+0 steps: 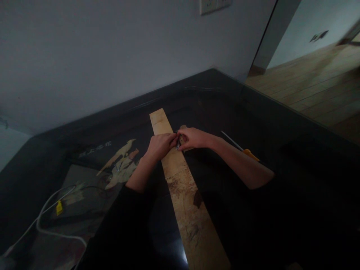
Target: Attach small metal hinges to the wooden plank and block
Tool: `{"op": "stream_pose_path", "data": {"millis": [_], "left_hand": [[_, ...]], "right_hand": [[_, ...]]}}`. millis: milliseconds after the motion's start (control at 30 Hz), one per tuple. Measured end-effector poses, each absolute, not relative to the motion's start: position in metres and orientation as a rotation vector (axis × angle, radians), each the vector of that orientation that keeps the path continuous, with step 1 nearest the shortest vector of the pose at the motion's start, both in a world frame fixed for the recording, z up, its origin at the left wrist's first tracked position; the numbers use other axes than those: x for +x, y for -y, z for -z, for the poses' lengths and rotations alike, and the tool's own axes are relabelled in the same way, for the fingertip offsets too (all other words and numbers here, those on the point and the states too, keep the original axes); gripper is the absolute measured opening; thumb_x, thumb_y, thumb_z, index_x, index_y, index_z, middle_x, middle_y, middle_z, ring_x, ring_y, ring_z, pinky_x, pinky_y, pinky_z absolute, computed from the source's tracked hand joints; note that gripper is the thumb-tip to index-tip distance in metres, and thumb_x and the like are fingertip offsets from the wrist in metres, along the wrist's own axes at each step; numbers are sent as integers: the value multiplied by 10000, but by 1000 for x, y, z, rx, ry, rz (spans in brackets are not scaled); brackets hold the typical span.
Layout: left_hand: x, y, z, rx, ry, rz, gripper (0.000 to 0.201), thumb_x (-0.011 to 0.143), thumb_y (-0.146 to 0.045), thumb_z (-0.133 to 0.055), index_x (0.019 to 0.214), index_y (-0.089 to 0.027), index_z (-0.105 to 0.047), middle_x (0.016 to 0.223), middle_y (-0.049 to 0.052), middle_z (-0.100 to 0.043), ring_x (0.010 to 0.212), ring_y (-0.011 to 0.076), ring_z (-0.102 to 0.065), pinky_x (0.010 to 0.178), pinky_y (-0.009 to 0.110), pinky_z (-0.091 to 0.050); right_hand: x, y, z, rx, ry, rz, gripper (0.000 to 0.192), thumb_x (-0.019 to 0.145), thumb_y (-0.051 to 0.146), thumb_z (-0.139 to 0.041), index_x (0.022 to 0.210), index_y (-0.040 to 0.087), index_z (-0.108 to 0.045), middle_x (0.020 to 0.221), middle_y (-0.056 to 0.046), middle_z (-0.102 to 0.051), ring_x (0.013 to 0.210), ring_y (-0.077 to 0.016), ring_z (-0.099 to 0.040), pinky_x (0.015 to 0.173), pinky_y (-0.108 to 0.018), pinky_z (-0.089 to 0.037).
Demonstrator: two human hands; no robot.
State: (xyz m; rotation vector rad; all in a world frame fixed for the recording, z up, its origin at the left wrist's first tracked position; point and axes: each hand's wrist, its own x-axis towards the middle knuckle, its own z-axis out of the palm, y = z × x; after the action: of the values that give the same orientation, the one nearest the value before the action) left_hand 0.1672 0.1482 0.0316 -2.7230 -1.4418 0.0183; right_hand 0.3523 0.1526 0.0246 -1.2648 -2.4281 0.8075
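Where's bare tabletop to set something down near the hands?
Free: dark tabletop beyond the right hand, toward the corner. Crowded: both hands meet on the wooden plank; screwdriver lies right, white cable left.

Dark glossy table (281, 123) with a long wooden plank (185, 195), a yellow-handled screwdriver (242, 148), a white cable (47, 210).

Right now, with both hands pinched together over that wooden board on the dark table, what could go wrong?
The left hand and right hand meet on a small metal piece above the wooden board; in this dim light it might slip and vanish against the dark table. The screwdriver lies right by the right forearm and could get knocked. The white cable near the left elbow might snag.
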Motion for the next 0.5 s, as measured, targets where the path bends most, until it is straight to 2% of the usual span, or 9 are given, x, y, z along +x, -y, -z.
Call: {"op": "stream_pose_path", "data": {"millis": [133,500], "left_hand": [[168,-148,-32,-2699,1503,41,442,994,-459,-282,910,-231,-651,944,49,-726,850,209,-666,591,268,-353],[165,-146,-39,-2686,1436,38,328,972,-411,-364,923,-222,-627,932,44,-711,810,198,-652,562,268,-313]], "right_hand": [[352,-153,-23,-1270,2429,-807,397,729,358,-755,1020,131,-609,810,-35,-601,685,-145,-508,607,-253,-335],[351,-153,-25,-1283,2443,-809,411,734,345,-751,1045,115,-611,822,-43,-616,701,-148,-529,614,-253,-343]]}}
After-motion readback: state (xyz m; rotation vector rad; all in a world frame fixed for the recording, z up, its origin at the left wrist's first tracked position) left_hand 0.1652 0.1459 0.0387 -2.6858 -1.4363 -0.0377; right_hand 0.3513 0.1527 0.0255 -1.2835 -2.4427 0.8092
